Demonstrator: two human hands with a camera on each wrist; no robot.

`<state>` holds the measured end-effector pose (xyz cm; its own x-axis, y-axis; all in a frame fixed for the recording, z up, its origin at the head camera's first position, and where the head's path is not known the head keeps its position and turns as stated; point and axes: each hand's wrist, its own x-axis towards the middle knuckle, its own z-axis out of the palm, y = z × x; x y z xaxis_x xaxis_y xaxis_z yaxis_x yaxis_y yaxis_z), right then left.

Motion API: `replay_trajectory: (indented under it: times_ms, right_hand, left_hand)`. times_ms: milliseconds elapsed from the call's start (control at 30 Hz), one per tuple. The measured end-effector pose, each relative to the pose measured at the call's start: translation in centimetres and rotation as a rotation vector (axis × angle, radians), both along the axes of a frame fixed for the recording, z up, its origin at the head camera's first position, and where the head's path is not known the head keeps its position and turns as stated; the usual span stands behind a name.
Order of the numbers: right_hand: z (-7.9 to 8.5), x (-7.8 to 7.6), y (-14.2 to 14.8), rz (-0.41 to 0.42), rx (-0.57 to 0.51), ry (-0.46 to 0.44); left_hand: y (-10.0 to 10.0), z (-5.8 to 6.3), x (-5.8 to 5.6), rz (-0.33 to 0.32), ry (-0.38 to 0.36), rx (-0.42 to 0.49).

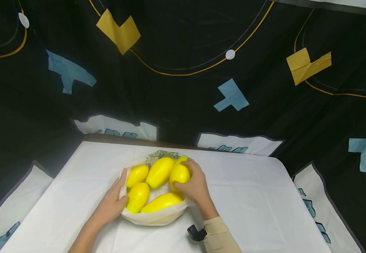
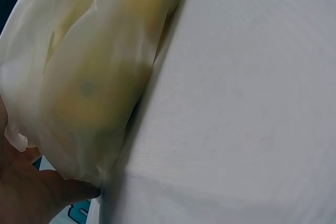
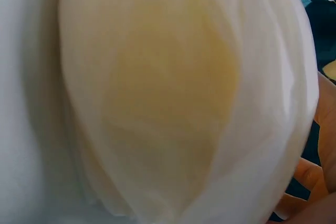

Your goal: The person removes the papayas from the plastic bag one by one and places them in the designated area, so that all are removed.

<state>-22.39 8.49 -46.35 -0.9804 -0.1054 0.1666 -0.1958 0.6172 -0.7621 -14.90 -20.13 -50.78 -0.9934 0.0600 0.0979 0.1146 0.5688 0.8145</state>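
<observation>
A whitish thin bag (image 1: 157,220) with a green tree print stands wide-mouthed on the table, holding several yellow mangoes (image 1: 160,172). At its left rim my left hand (image 1: 113,201) grips the bag, thumb toward the near side. On the right, my right hand (image 1: 197,181) has thumb and fingers round one mango (image 1: 179,174) inside the mouth. In the left wrist view, the thumb of the left hand (image 2: 31,190) touches the bag (image 2: 94,98), and mangoes show faintly through it. The right wrist view is mostly filled by the bag (image 3: 173,93), with part of the right hand (image 3: 323,145) at its edge.
A white cloth covers the table (image 1: 249,196). Behind it hangs a black curtain (image 1: 176,98) with yellow and blue tape pieces. A black curved piece (image 1: 197,233) sits beside the right sleeve (image 1: 221,236).
</observation>
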Motion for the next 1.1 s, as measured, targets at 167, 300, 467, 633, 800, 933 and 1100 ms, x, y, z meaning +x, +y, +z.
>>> replay_trajectory:
  times_ms: [167, 300, 467, 633, 800, 933, 1100]
  right_hand:
    - [0.9, 0.2, 0.6, 0.019, -0.051, 0.069]
    - [1.6, 0.5, 1.0, 0.013, -0.104, 0.076]
    - [2.3, 0.6, 1.8, -0.002, -0.113, 0.104]
    - [2.9, 0.7, 2.7, -0.020, -0.115, 0.139]
    - [2.9, 0.4, 4.0, -0.064, -0.109, 0.158]
    - [2.9, 0.1, 5.0, -0.104, -0.107, 0.168]
    - [2.7, 0.0, 6.2, -0.138, -0.116, 0.156]
  left_hand:
    - [0.1, 0.3, 0.1, 0.008, -0.019, -0.011]
    - [0.1, 0.4, 0.1, 0.010, -0.028, -0.021]
    - [0.1, 0.4, 0.0, 0.004, -0.029, -0.022]
    - [0.2, 0.4, 0.1, 0.002, -0.019, -0.022]
    - [0.1, 0.3, 0.0, 0.000, -0.022, -0.022]
    - [0.1, 0.2, 0.0, -0.008, -0.008, -0.018]
    - [0.0, 0.1, 0.1, -0.009, 0.007, -0.018]
